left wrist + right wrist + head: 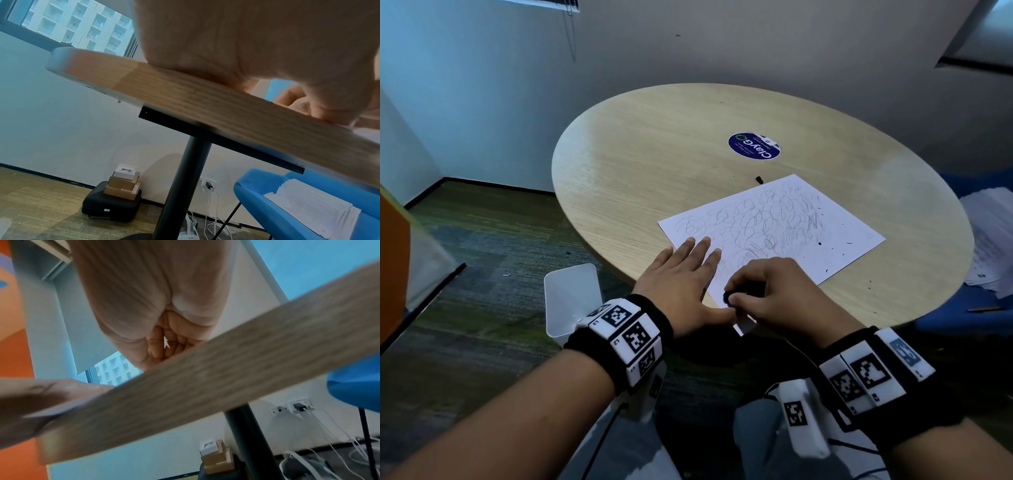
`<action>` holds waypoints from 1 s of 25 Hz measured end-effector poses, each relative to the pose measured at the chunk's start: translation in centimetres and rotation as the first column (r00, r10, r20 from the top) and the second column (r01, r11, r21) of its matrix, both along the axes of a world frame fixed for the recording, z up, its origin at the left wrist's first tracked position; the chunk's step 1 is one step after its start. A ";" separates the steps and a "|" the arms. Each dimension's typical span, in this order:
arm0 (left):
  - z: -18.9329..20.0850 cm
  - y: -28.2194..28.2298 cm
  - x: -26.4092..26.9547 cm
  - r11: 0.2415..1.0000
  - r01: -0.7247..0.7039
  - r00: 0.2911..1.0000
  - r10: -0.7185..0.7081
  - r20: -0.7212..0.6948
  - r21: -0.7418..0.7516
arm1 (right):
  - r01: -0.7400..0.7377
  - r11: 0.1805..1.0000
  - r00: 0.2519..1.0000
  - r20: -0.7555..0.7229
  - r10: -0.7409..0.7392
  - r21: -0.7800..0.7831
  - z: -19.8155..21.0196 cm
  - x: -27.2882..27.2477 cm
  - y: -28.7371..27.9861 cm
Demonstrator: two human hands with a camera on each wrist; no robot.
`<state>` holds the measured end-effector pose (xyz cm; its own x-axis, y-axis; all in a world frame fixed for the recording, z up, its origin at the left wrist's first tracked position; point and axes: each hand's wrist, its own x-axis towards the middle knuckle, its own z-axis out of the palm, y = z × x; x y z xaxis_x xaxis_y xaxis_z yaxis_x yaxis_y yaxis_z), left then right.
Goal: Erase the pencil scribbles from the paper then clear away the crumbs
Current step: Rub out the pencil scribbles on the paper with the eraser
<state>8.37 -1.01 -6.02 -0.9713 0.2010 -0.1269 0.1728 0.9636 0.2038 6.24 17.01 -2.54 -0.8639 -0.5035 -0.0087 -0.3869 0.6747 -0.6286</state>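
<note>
The paper [774, 233] is a single thin sheet, light and floppy, and I judge it will slide or crease on the smooth round table [654, 154] unless it is pinned flat; the best place to hold it is close beside the patch being rubbed, with flat fingers and not a pinch. It lies on the near right part of the table, one corner just over the near edge, and pencil scribbles [763, 219] cover most of it. The left hand [681, 284] does the pinning: fingers straight and spread, pressed flat on the near left corner of the sheet, thumb reaching toward the other hand. The right hand [777, 294] has its grip clamped, fingers curled round a small dark eraser [729, 298], pinched low against the paper at its near edge, right beside the left thumb. The eraser looks small and rubbery, so it should grip the page well but could buckle the sheet if pushed toward the unpinned side; short strokes away from the holding hand seem safest. Dark crumbs [835, 245] dot the right part of the paper, and a little dark piece [759, 179] sits on the table just beyond the far corner. A white bin [571, 298] stands on the floor by the left wrist, a likely place for the crumbs
</note>
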 end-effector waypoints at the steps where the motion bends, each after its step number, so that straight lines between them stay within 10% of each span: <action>1: 0.0 0.0 0.0 1.000 -0.002 1.000 0.002 0.004 0.000 | 0.046 0.999 0.998 -0.039 -0.046 0.001 -0.1 -0.5 0.2; 25: -0.1 0.0 0.0 1.000 0.002 1.000 -0.002 -0.031 0.001 | 0.037 0.999 0.997 -0.071 -0.036 0.009 -0.3 0.2 -1.2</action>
<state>8.34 -1.02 -6.15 -0.9745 0.2030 -0.0960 0.1810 0.9630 0.1996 6.43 15.83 -2.82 -0.8804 -0.4718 0.0485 -0.4053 0.6953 -0.5936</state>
